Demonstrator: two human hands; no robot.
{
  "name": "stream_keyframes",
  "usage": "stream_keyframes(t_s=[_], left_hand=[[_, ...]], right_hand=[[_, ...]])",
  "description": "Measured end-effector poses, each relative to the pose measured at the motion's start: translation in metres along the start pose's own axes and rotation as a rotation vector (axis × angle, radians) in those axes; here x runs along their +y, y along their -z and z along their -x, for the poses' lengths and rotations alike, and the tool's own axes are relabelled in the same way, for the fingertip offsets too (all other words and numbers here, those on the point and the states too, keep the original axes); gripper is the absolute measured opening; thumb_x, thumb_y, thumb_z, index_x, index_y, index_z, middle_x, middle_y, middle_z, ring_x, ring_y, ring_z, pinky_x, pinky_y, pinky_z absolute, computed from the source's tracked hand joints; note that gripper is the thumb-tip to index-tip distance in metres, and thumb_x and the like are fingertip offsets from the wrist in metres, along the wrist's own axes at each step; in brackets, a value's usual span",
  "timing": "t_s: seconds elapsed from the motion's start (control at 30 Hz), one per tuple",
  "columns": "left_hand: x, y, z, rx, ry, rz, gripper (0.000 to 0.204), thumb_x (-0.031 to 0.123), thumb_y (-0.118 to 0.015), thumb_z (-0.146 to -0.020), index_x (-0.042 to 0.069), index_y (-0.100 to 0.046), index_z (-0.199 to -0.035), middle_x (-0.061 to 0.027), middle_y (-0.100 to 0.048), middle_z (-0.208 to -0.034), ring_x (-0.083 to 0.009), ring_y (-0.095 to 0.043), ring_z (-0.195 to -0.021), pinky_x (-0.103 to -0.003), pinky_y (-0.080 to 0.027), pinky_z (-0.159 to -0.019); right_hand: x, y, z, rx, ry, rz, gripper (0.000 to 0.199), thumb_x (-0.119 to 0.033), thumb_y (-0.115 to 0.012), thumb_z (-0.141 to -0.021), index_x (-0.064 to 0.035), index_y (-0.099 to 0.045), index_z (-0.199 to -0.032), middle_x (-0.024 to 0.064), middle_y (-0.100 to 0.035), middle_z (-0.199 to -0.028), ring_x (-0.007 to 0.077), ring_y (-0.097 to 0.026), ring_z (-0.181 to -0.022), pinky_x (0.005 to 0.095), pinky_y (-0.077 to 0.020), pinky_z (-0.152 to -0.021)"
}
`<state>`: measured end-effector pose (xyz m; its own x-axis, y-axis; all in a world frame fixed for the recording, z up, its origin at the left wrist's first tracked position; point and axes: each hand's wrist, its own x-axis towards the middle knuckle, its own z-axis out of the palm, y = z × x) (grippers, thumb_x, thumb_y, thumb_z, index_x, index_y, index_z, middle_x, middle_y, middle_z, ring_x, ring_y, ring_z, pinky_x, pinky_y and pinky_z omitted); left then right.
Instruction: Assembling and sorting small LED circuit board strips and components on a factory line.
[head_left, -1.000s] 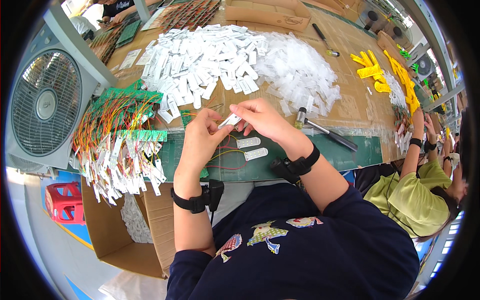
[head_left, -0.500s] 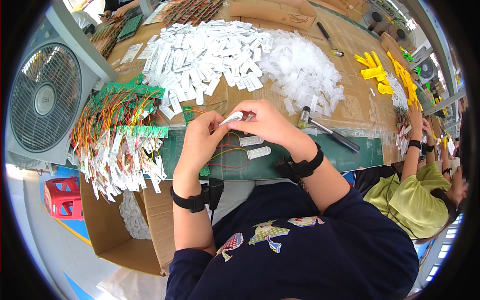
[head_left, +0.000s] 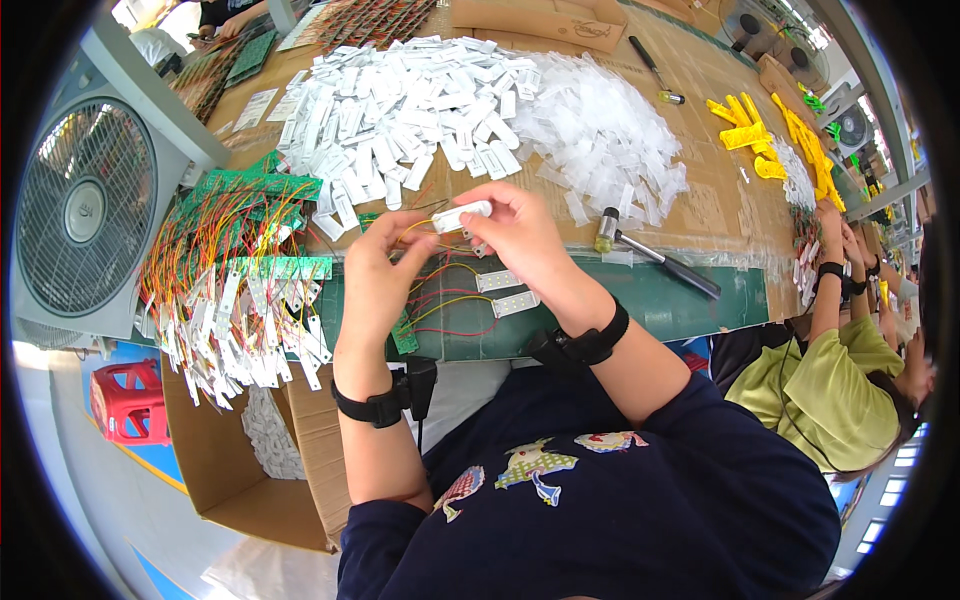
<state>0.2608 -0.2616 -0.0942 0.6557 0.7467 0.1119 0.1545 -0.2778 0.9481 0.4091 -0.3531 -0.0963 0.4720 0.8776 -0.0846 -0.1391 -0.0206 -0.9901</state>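
Observation:
My right hand pinches a small white plastic casing between thumb and fingers, holding it tilted above the table's front edge. A thin yellow wire runs from the casing's left end into my left hand, whose thumb and fingers close around it. Below my hands, two white LED strips with red and yellow wires lie on the green mat. A narrow green circuit board rests by my left wrist.
Heaps of white casings and clear covers lie beyond my hands. A hammer is at right, wired green boards at left beside a fan. An open carton stands below. A co-worker sits at right.
My hands have drawn slightly apart. The white casing has turned so its long side shows, held in my right hand, while my left hand has slid left along the wire.

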Motion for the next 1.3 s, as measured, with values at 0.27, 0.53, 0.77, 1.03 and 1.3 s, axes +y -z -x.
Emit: stream_keyframes(t_s=[0.27, 0.53, 0.77, 1.03, 1.3], left_hand=[[0.009, 0.007, -0.029, -0.086, -0.049, -0.284, 0.013, 0.01, -0.065, -0.077, -0.003, -0.063, -0.076, -0.0083, -0.061, -0.072, -0.0132, -0.057, -0.065, -0.027, -0.045, -0.061], [-0.002, -0.028, -0.048, -0.321, -0.315, -0.889, 0.016, 0.013, -0.073, -0.061, 0.006, -0.062, -0.069, -0.0124, -0.057, -0.079, -0.0296, -0.055, -0.085, -0.038, -0.046, -0.071], [-0.009, -0.02, -0.052, -0.396, -0.38, -0.725, 0.012, 0.01, -0.066, -0.069, 0.002, -0.057, -0.072, -0.0126, -0.06, -0.071, -0.0296, -0.059, -0.071, -0.037, -0.047, -0.065], [-0.007, -0.007, -0.06, -0.09, -0.033, -0.165, 0.011, 0.008, -0.06, -0.081, -0.001, -0.053, -0.079, -0.0046, -0.056, -0.059, -0.01, -0.049, -0.054, -0.027, -0.039, -0.049], [-0.004, -0.013, -0.064, -0.463, -0.123, -0.544, 0.021, 0.017, -0.073, -0.064, 0.0, -0.06, -0.069, -0.0123, -0.057, -0.064, -0.0264, -0.054, -0.062, -0.037, -0.043, -0.058]], right_hand=[[-0.008, 0.007, 0.012, -0.117, 0.177, 0.677, 0.013, -0.009, -0.06, -0.073, -0.0042, -0.066, -0.084, 0.0092, -0.061, -0.068, 0.0179, -0.055, -0.06, 0.0304, -0.0435, -0.056], [-0.001, 0.013, 0.027, -0.083, 0.123, 0.747, 0.014, -0.013, -0.059, -0.072, -0.0066, -0.065, -0.082, 0.0119, -0.061, -0.067, 0.0254, -0.058, -0.061, 0.0358, -0.0443, -0.057], [-0.01, 0.016, 0.02, -0.087, 0.092, 0.758, 0.014, -0.013, -0.059, -0.072, -0.0063, -0.065, -0.083, 0.0119, -0.062, -0.068, 0.0265, -0.059, -0.062, 0.0362, -0.045, -0.057], [0.006, 0.024, -0.006, -0.021, 0.35, 1.112, 0.01, -0.01, -0.062, -0.071, -0.0043, -0.064, -0.079, 0.0105, -0.062, -0.071, 0.0242, -0.059, -0.072, 0.0359, -0.0456, -0.063], [-0.003, 0.02, 0.008, -0.127, 0.146, 1.079, 0.007, -0.01, -0.059, -0.073, -0.0064, -0.062, -0.077, 0.0118, -0.062, -0.076, 0.0306, -0.058, -0.079, 0.0427, -0.0467, -0.067]])
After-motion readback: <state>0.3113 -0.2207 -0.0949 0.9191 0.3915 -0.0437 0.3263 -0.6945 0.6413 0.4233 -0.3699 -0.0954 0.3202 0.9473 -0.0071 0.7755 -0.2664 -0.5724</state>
